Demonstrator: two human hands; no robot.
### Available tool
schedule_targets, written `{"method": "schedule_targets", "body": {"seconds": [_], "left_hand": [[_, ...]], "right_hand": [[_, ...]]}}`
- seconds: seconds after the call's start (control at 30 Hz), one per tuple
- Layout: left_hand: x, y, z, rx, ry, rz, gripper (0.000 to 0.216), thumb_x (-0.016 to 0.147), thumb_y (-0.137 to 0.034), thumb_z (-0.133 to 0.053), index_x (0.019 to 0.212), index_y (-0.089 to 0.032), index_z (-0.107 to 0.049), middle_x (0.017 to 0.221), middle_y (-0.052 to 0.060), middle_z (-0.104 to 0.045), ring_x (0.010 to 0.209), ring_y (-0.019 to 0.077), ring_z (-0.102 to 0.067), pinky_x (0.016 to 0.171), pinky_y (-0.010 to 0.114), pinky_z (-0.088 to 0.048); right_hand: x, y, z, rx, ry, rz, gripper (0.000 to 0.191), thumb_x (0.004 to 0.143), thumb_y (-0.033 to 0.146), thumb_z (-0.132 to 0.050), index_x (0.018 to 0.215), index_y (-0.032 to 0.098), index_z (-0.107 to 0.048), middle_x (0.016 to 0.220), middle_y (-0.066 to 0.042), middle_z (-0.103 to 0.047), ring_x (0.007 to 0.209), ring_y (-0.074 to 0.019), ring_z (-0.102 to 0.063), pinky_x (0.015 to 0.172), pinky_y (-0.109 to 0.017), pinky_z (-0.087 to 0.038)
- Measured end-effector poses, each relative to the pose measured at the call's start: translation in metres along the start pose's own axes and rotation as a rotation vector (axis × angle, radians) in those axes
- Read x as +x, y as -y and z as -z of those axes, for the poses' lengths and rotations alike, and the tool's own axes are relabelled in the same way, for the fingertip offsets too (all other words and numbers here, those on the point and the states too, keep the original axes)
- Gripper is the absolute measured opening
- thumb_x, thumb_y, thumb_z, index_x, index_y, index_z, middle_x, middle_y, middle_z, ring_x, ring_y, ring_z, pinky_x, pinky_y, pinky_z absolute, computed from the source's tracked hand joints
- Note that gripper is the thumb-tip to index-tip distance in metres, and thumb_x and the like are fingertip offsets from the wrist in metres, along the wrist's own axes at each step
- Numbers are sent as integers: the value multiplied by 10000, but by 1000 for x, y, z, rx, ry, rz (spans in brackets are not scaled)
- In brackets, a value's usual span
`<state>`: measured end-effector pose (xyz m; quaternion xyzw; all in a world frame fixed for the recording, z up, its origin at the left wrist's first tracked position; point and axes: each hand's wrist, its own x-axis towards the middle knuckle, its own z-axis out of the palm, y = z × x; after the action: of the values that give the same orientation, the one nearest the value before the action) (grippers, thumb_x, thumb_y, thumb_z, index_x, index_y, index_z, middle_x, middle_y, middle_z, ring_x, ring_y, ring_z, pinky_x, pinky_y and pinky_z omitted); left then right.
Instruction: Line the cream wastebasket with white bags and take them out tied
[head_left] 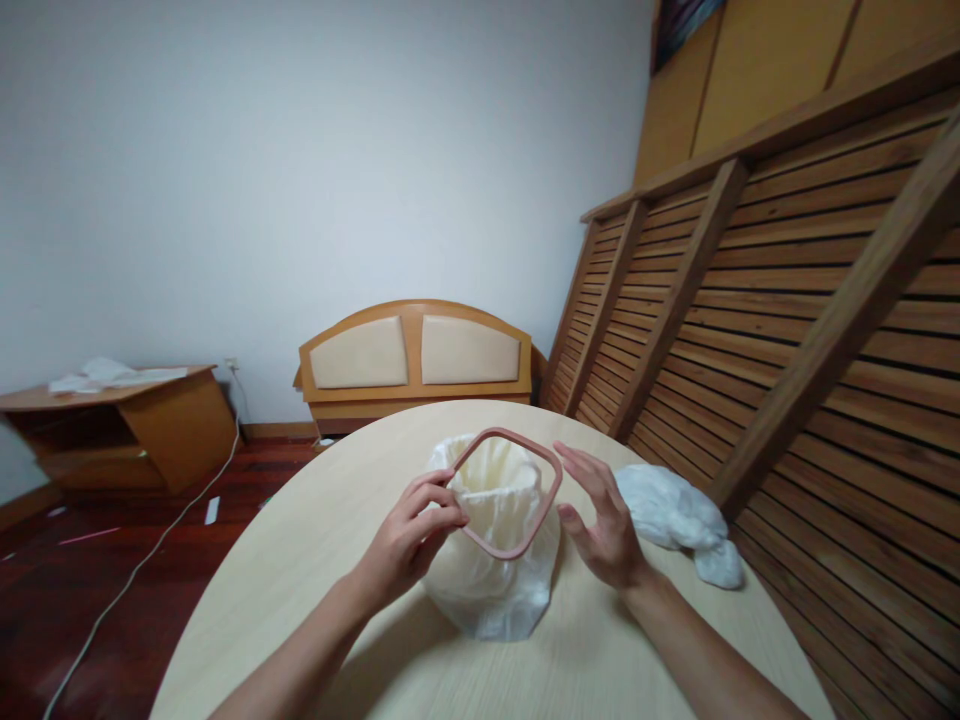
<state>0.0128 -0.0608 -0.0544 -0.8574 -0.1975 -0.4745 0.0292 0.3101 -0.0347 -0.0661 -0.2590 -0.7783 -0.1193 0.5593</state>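
My left hand (424,525) grips the left corner of a pinkish-brown, rounded square ring (501,553), its fingers closed on the rim. The ring is tilted in front of and above a bin (487,575) lined with a white plastic bag, whose edge folds down over the outside. The bag hides most of the bin's body. My right hand (604,520) is open at the ring's right side, thumb and fingers apart. Whether its fingertips touch the ring is hard to tell. To the right of that hand lies a crumpled bundle of white plastic bags (675,510).
The bin stands on a round pale wooden table (315,590). Behind it is a headboard (412,345) against the wall. Slatted wood panels (795,330) lean on the right. At the left are a low cabinet (180,430) and a white cable (150,555) across the floor.
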Motion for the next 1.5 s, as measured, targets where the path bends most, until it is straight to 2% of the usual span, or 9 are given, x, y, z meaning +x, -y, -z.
{"method": "schedule_targets", "body": {"seconds": [0.13,0.33,0.57,0.8,0.9,1.0,1.13,1.23,1.5], "left_hand": [[1,-2,-2,-18,5,-7,264,984,-73,-490,1148,-226,-629,1012,92,-657,1288,254,-545,1032,452,-519],[4,-3,-2,28,-30,20,290,981,-59,-462,1183,-218,-597,1098,111,-689,1263,242,-576,1018,444,-537],[10,-22,5,151,3,-31,458,867,-74,-503,1299,-211,-565,1259,147,-653,1334,326,-505,1048,564,-508],[9,-21,-2,229,-26,-62,301,948,-96,-570,1204,-233,-648,1004,76,-712,1147,234,-618,944,394,-581],[11,-17,2,268,-106,3,245,957,-118,-577,1143,-243,-678,958,60,-705,1094,220,-630,912,367,-582],[11,-10,6,294,-249,138,193,959,-143,-586,1085,-248,-687,954,48,-696,1076,224,-629,926,394,-568],[5,6,4,172,-378,357,138,980,-248,-571,1053,-235,-688,1049,69,-700,1091,234,-644,961,422,-555],[-1,15,0,19,-405,481,168,984,-321,-570,1047,-223,-691,1080,77,-702,1098,229,-658,981,403,-550],[1,12,-4,-154,-488,543,215,959,-381,-610,1039,-200,-694,1078,78,-711,1096,216,-671,973,360,-560]], "right_hand": [[0,1,-1,8,-14,45,374,1015,268,-498,1387,297,-524,1278,-108,-677,1207,-275,-616,943,-497,-550],[3,6,8,16,-24,131,340,972,165,-574,1279,309,-594,1411,-109,-619,1227,-271,-624,916,-477,-566],[5,13,11,-64,-7,166,320,952,168,-620,1241,303,-648,1184,-74,-727,1090,-233,-668,887,-412,-578],[1,18,-3,-114,-28,129,350,922,137,-654,1232,299,-662,1188,-75,-698,1098,-236,-665,908,-407,-586],[-2,21,-13,-132,-44,23,479,936,160,-630,1393,276,-553,1300,-107,-656,1186,-254,-646,964,-430,-576],[-6,22,-24,-161,26,-52,495,971,231,-581,1458,248,-490,1397,-128,-607,1275,-269,-599,1018,-461,-550],[-11,23,-33,-175,144,-104,407,1001,289,-524,1405,244,-539,1456,-121,-569,1345,-279,-541,1083,-518,-495],[-11,24,-35,-144,138,-139,310,1013,276,-509,1310,237,-589,1412,-115,-600,1338,-265,-544,1081,-506,-499],[-7,25,-30,-149,90,-116,134,1006,250,-534,1071,248,-651,1278,-102,-665,1153,-256,-652,936,-450,-566]]}}
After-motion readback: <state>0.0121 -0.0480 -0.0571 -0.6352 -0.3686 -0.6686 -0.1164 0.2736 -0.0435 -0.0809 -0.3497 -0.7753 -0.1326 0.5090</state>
